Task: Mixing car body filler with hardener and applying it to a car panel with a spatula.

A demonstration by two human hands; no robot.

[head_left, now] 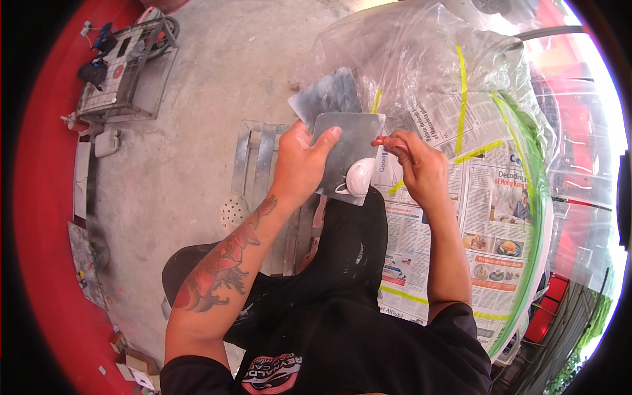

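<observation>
My left hand (299, 158) grips a flat grey metal plate (345, 141), its thumb lying on the top face. A second metal sheet (329, 94), smeared blue-grey, juts out beyond the plate on the far left and seems held in the same hand. On the plate's near right part sits a mound of whitish-pink putty (360, 176). My right hand (421, 168) is closed round a small red squeeze tube (393, 143), whose tip points left over the plate's right edge, apart from the putty. Most of the tube is hidden in the fingers.
Right of me stands a large panel covered in newspaper (454, 230), yellow-green tape (461, 99) and clear plastic sheeting (408, 46). A slatted metal bench (266, 148) is beneath my hands. A metal-framed cart (128, 69) stands far left by the red wall (43, 197).
</observation>
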